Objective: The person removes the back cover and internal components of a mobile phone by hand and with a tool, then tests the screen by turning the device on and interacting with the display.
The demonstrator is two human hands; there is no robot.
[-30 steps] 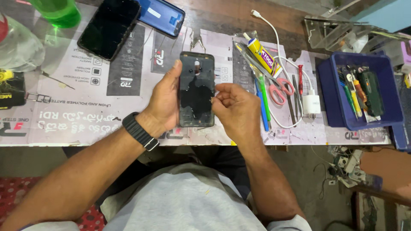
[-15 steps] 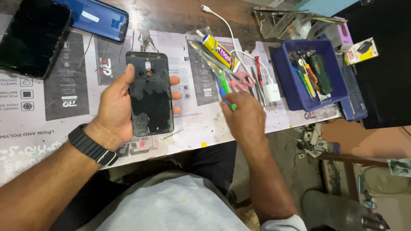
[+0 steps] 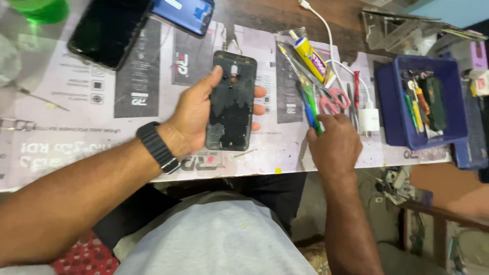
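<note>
Worktable covered by printed paper mats. Blue plastic tray of tools at right. Left hand wraps a dark phone back housing, thumb on one edge, fingertips on the other, above the mat. Right hand, fingers curled, pinches a green-and-blue tool beside pink-handled scissors.

The left hand holds a dark phone back cover while the right hand touches a green tool.
</note>
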